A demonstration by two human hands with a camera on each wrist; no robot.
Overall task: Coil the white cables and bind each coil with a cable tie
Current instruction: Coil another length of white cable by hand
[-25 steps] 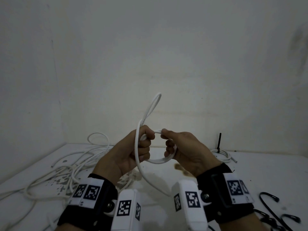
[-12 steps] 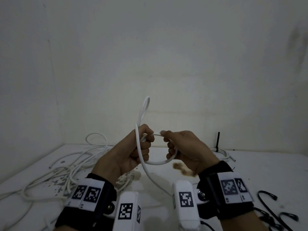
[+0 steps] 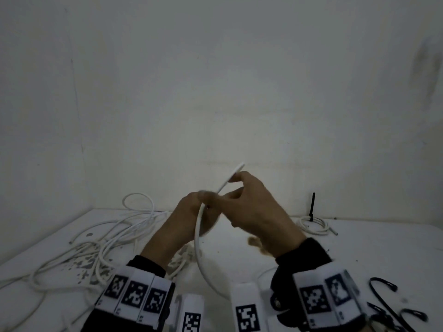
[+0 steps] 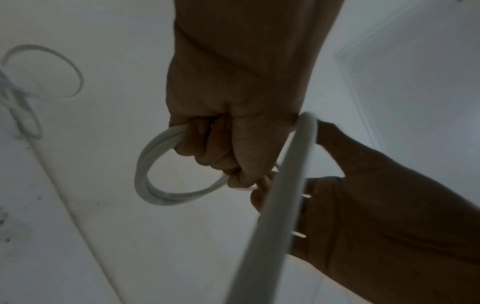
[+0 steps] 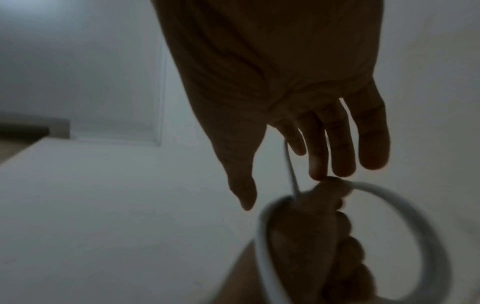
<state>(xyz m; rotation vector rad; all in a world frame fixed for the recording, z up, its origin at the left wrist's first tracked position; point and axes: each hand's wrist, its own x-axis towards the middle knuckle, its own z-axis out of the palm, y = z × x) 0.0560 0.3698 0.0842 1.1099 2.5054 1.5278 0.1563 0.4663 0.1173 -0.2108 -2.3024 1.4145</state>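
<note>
My left hand (image 3: 189, 212) is a fist that grips a small coil of white cable (image 4: 145, 174), about two turns, held up above the table. From the fist the same cable (image 3: 197, 248) curves down toward me. A short straight stretch of it (image 3: 231, 178) sticks up past the index finger of my right hand (image 3: 251, 207). The right hand (image 5: 285, 123) lies against the left fist with its fingers straight and its thumb apart from the cable. In the right wrist view the coil (image 5: 405, 205) rings the left fist.
A loose tangle of white cables (image 3: 107, 236) lies on the white table (image 3: 359, 248) at the left. A small coil (image 3: 311, 225) with an upright black tie sits at the back right. Black cable ties (image 3: 383, 288) lie at the front right. Walls close off the back and left.
The tall narrow loop above my left hand has shrunk to a short straight stretch. My right hand let go of the coil, rose and straightened its fingers.
</note>
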